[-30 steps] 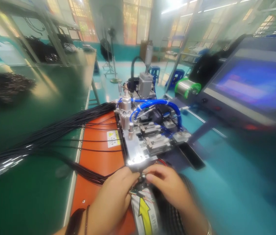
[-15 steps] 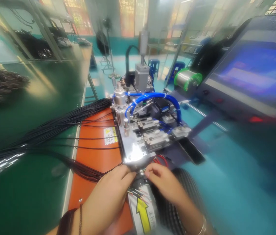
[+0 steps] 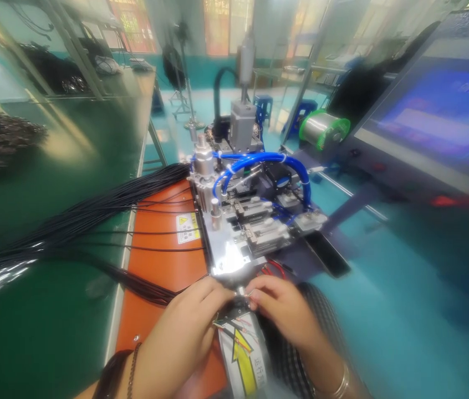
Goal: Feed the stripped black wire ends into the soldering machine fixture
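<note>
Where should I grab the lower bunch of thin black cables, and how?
Probably take the lower bunch of thin black cables where it crosses the flat orange panel, just short of the left hand. Come from above, closing across the strands: they run close together there, and the panel lies underneath.

screen (image 3: 438,116): text blurred; black cables (image 3: 93,205): cut off left; piece (image 3: 243,294) between fingers (image 3: 263,284): too small to tell

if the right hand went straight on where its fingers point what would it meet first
Probably the small shiny piece between the fingertips, with the left hand just beyond it. The right hand points that way, though depth there is unclear.
</note>
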Tool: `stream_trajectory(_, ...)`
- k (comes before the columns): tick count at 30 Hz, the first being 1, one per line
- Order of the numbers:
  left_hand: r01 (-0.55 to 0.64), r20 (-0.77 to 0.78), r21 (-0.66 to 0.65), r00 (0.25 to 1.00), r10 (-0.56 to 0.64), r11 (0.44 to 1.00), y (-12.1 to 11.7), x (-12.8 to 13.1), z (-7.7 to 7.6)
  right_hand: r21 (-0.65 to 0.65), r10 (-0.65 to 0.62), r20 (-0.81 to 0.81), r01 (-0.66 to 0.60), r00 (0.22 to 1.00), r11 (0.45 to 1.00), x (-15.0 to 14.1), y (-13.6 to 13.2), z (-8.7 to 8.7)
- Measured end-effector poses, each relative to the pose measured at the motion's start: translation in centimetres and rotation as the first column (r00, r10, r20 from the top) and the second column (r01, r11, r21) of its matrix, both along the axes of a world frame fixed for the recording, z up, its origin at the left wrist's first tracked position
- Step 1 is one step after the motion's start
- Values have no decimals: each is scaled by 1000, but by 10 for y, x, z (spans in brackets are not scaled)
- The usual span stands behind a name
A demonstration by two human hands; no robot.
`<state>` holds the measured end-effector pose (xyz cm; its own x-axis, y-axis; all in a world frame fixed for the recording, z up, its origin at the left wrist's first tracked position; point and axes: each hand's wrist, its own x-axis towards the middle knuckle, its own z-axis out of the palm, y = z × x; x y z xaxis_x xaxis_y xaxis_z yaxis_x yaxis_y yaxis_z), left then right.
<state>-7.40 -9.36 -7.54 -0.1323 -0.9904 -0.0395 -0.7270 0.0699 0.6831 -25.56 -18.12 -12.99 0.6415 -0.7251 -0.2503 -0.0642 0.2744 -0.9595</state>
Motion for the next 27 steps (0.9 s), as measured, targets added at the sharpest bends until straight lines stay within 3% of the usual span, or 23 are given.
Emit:
stream_trajectory(4, 14, 11, -17, 1000, -14, 1000, 0, 1, -1, -28, 17, 3, -17, 1000, 999, 1, 1, 2)
stream_trajectory(7, 25, 40, -25, 999, -24, 999, 0, 3, -3, 27, 30, -16, -30, 999, 999, 2, 1, 6)
stream_trajectory(10, 48, 148, -46, 988, -40, 998, 1, 3, -6, 23, 23, -129, -20, 991, 1000, 1, -1, 8)
stream_trajectory(14, 77, 320, -24, 945, -65, 997, 1, 0, -9, -80, 19, -254, -41, 967, 996, -5, -4, 8)
stream_trajectory(27, 119, 428, -20, 898, -99, 993, 1, -1, -7, -115, -12, -194, -11, 981, 993, 5, -1, -5)
